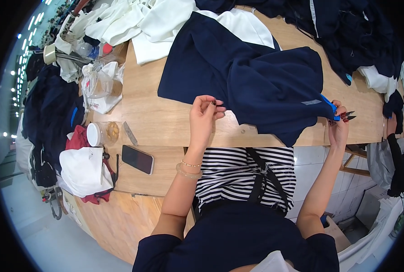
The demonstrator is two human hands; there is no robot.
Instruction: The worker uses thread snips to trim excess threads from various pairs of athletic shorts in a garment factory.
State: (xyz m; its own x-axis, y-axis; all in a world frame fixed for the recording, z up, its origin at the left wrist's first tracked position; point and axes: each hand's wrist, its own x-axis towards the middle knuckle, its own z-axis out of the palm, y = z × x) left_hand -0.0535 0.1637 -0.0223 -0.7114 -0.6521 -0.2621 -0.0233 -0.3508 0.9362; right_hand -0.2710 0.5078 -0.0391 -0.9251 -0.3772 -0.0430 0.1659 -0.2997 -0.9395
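Observation:
A navy fabric garment [274, 79] lies rumpled across the table in front of me. Its right end, with a bright blue strip [328, 103] along the edge, runs into my right hand [339, 122]. That hand is closed round small scissors [350, 116], whose dark pointed blades stick out to the right; their handle is hidden. By the garment's lower left edge, my left hand [204, 115] is raised with thumb and fingers pinched together. What the pinch holds, if anything, is too small to make out. A small grey label [311, 102] shows on the cloth near the right hand.
White garments [159, 27] lie at the back, and more navy garments [342, 36] are heaped far right. On the left are a phone [137, 159], a lidded jar [103, 133], a grey blade-like strip [130, 133] and a plastic bag [102, 88]. Another person's sleeve [396, 158] shows far right.

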